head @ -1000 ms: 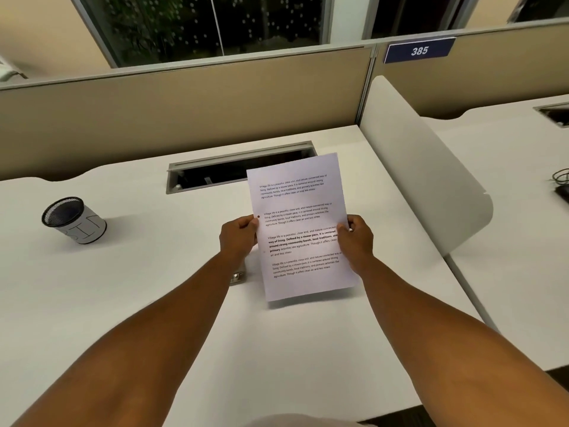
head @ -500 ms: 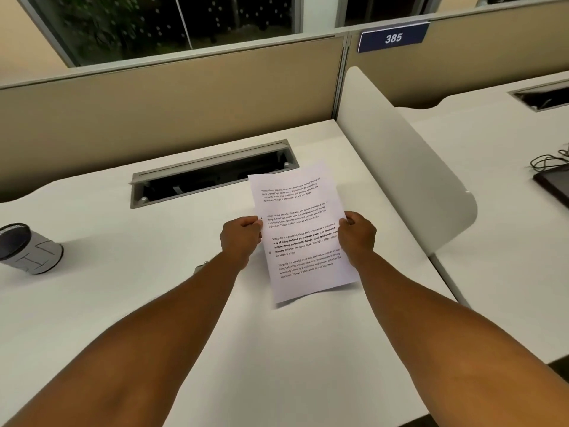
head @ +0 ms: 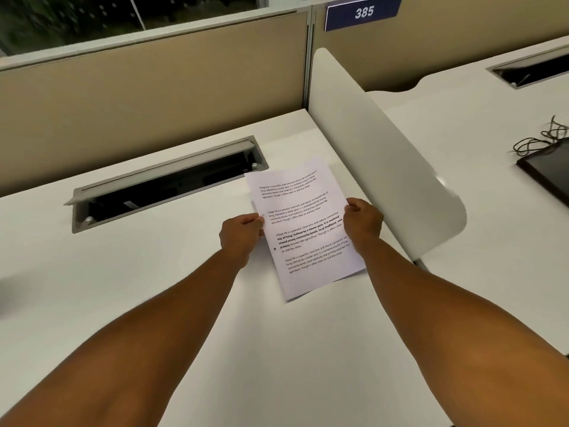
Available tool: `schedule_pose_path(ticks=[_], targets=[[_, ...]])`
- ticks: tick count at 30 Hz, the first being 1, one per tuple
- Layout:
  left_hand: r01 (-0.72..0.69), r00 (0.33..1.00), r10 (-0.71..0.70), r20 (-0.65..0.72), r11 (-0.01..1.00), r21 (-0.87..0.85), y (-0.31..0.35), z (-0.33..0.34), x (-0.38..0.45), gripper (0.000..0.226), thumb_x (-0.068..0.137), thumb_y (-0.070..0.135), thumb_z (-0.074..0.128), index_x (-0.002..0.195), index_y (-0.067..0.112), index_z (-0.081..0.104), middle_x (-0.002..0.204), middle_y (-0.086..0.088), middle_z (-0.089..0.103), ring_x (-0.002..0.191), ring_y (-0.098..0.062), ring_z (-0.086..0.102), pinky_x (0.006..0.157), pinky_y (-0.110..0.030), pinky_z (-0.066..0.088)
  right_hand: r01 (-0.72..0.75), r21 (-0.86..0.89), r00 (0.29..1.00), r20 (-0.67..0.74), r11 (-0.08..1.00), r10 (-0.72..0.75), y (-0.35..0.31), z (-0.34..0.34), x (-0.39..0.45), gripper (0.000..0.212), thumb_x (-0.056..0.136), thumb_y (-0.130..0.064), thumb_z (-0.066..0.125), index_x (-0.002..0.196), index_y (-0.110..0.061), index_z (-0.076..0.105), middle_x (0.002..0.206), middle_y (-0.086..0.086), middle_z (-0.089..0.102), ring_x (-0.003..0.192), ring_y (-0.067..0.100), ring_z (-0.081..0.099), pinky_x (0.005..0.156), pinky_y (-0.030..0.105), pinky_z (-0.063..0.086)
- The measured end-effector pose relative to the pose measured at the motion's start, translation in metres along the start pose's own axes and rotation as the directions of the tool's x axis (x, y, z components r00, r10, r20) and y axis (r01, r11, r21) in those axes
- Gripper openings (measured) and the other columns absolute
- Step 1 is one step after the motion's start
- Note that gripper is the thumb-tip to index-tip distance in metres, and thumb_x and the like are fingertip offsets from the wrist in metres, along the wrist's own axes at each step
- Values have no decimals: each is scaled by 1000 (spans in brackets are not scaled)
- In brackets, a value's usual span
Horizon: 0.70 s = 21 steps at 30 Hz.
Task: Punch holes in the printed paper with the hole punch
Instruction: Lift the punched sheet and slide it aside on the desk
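Observation:
The printed paper [head: 303, 229] is a white sheet with several blocks of text, held low over the white desk [head: 154, 288] and turned a little clockwise. A small dark punched hole shows near its left margin. My left hand [head: 241, 238] pinches the sheet's left edge. My right hand [head: 363, 223] pinches its right edge. The hole punch is not in sight; my left hand and arm cover the spot where it lay.
An open cable tray [head: 166, 186] is sunk into the desk behind the paper. A white curved divider [head: 385, 155] stands right of the sheet. On the neighbouring desk lie a dark flat device [head: 548, 177] and tangled cables [head: 542, 140]. A beige partition [head: 154, 81] closes the back.
The view swung right, so the mesh pen cup left the frame. Both hands carried the paper lower and slightly right, tilting it clockwise. The punch seen by my left wrist is now hidden.

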<state>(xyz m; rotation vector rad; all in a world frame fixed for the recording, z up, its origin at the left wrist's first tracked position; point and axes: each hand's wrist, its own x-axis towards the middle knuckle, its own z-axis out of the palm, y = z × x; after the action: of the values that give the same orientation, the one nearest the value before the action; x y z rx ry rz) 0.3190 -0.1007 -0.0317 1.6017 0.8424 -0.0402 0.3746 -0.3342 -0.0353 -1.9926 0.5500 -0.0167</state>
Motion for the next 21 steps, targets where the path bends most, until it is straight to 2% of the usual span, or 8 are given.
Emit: schedule_pose_path(ticks=[3,5,8,13,18,21], targets=[[20,1000,-20,9,1000,-6,2,12,11,4,86,18,75,87,22,74,81,4,74,65,-11,69,84,-34,60,17,-28,1000,-12,999,-17,1,-1,17,28,92,-7,53,113,-12,71,116,5,70,108,20,64,90,23,47],[27,1000,-27,14,1000,-1,3,19,16,8,85,18,75,93,17,76,79,3,75,62,-10,70,82,-33,60,23,-23,1000,-18,999,-23,2,-1,26,27,91,-6,54,111,-12,71,112,6,71,103,20,66,85,22,47],[50,998,-49,37,999,-21,5,29,22,8,85,17,75,92,17,77,75,-1,75,62,-14,72,80,-34,61,42,-30,999,-28,999,-43,5,-3,36,25,90,-4,56,109,-11,71,106,8,72,98,20,66,82,21,46],[61,997,-60,39,998,-31,2,39,30,12,83,17,76,95,14,78,75,-2,76,66,-15,74,79,-33,61,53,-75,998,-32,996,-55,6,-5,48,26,90,-2,57,112,-8,70,107,10,72,95,18,65,83,19,44],[8,998,-9,69,1000,10,0,39,31,7,84,19,73,81,24,75,71,5,76,66,-10,74,81,-31,60,78,-148,997,-15,986,-82,7,-5,53,29,90,-1,54,113,-7,70,110,10,71,99,19,65,83,18,43],[-53,995,46,94,996,75,0,37,32,6,83,21,71,84,24,76,76,7,76,69,-10,74,82,-33,60,111,-184,994,7,977,-112,8,-3,54,28,90,-4,55,115,-4,68,114,13,70,108,27,64,92,24,45]])
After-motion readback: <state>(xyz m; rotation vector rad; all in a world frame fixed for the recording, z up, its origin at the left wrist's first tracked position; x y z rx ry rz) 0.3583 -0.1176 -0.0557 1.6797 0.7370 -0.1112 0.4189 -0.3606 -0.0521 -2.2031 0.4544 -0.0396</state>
